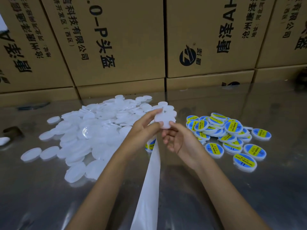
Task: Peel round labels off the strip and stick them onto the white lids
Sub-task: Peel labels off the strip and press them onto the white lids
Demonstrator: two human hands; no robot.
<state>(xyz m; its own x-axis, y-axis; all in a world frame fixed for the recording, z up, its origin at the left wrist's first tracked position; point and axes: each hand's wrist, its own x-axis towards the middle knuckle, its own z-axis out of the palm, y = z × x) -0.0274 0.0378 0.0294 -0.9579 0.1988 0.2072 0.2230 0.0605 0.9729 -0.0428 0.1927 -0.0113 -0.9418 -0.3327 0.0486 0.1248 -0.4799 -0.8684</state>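
A plain white lid (163,120) is held up over the metal table (232,188). My left hand (144,130) pinches its left edge between thumb and fingers. My right hand (179,140) holds the lid's lower right edge with thumb and fingertips. A white backing strip (150,185) hangs from under my hands down to the frame's bottom edge. A blue and yellow round label (151,144) shows on the strip just below my left hand. A big heap of bare white lids (93,130) lies at the left. Several labelled lids (232,135) lie at the right.
Tall cardboard boxes (116,47) with black print wall off the back of the table. A dark small object (12,131) and a white scrap (4,140) lie at the far left edge. A dark flat object (33,106) lies near the boxes at the back left.
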